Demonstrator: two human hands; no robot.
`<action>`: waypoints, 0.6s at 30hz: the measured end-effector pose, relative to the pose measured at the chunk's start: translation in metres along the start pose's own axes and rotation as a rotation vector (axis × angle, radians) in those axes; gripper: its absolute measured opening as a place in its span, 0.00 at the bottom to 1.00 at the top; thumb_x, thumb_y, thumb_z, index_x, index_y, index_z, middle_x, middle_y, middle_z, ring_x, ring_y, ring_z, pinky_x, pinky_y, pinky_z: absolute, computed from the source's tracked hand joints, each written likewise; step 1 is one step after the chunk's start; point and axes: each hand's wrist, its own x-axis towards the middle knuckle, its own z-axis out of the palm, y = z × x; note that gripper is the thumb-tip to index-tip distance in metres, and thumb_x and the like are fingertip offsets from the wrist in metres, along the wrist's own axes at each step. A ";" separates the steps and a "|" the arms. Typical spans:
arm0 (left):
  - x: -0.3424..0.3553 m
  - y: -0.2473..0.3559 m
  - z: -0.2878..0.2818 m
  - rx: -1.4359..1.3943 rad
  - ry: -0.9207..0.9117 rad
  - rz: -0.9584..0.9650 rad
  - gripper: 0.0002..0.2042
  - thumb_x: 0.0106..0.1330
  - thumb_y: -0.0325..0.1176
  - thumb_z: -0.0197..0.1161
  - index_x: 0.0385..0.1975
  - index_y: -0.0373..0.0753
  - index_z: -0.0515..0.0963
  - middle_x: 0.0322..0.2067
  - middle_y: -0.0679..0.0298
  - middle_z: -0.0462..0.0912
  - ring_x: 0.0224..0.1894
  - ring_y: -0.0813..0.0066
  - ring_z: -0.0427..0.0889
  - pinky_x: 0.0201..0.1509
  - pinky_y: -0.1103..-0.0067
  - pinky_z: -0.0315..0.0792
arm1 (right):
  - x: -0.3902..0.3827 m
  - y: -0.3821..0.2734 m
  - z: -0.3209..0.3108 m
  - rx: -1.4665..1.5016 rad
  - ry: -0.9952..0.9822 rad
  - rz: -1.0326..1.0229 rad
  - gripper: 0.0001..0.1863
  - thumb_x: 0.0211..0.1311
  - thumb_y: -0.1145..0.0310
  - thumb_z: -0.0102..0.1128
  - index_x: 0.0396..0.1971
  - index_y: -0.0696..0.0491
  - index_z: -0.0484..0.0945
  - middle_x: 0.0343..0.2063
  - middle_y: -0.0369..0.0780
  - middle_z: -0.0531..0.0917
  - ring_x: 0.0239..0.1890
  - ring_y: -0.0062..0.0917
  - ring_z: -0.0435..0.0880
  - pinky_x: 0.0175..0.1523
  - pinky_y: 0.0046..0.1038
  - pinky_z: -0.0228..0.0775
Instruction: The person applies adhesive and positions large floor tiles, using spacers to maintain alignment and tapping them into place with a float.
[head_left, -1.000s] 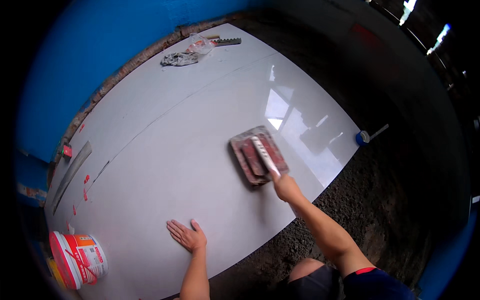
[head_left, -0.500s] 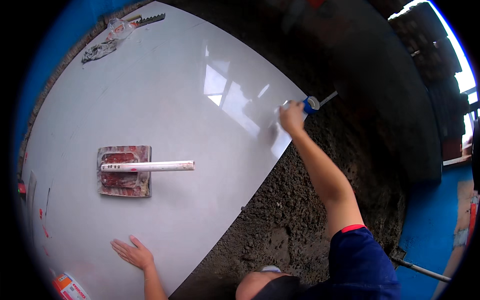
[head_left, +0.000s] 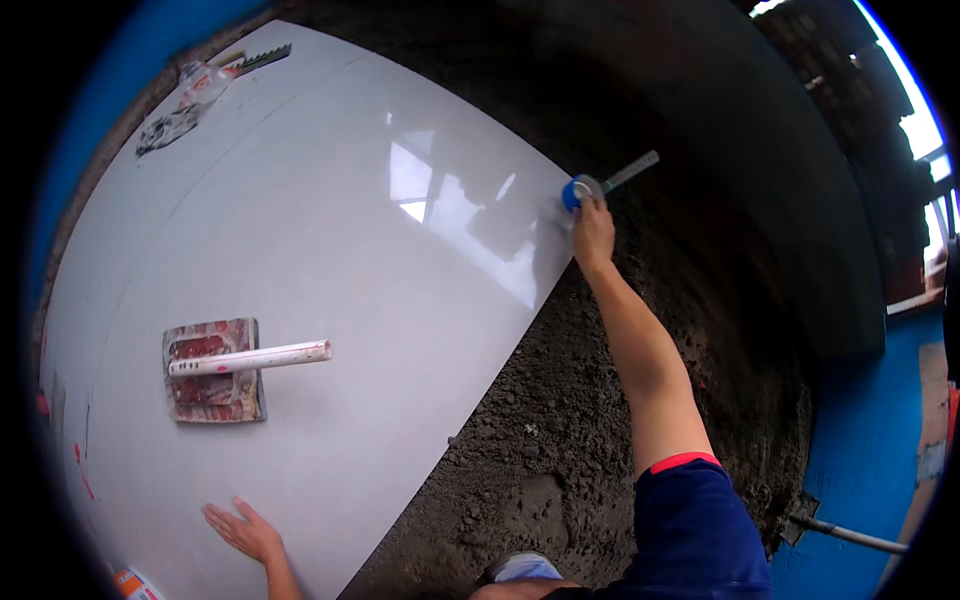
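My left hand [head_left: 245,530] lies flat on the large glossy pale grey slab [head_left: 380,420], fingers stretched out. My right hand [head_left: 592,228] reaches to the slab's right edge, fingers closed on a blue round object [head_left: 570,195]; a narrow ruled-looking metal strip [head_left: 632,170] sticks out beside it. A red, mortar-smeared float [head_left: 210,395] with a long white handle rests on the slab above my left hand.
At the slab's far left corner lie a serrated tool [head_left: 265,60] and crumpled bags [head_left: 170,130]. Dark rough mortar [head_left: 540,430] borders the right side. A long-handled tool [head_left: 850,535] lies by the blue wall [head_left: 860,410]. A bucket [head_left: 135,585] shows bottom left.
My right hand has let go of the float, now lying further left, and has moved up and right onto the blue object. The view has shifted; my left hand remains flat on the slab.
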 end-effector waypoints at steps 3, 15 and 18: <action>0.001 -0.004 0.005 0.009 0.005 0.005 0.35 0.76 0.52 0.45 0.72 0.29 0.55 0.73 0.47 0.55 0.75 0.54 0.54 0.76 0.65 0.51 | -0.002 -0.003 0.005 -0.067 -0.274 0.083 0.09 0.62 0.75 0.53 0.41 0.55 0.78 0.49 0.46 0.79 0.45 0.47 0.81 0.49 0.45 0.77; -0.002 -0.009 0.007 -0.030 0.033 0.045 0.35 0.76 0.54 0.44 0.71 0.28 0.56 0.72 0.45 0.56 0.75 0.52 0.54 0.76 0.66 0.50 | -0.074 -0.168 -0.062 0.723 -0.557 0.233 0.16 0.69 0.61 0.59 0.46 0.60 0.80 0.41 0.46 0.85 0.40 0.33 0.84 0.48 0.33 0.76; -0.001 -0.008 0.007 -0.031 0.029 0.040 0.35 0.76 0.53 0.44 0.71 0.29 0.56 0.72 0.45 0.55 0.75 0.53 0.54 0.76 0.66 0.50 | -0.077 -0.217 -0.059 0.890 -0.729 0.255 0.19 0.74 0.57 0.53 0.44 0.61 0.78 0.36 0.40 0.84 0.36 0.22 0.82 0.45 0.28 0.75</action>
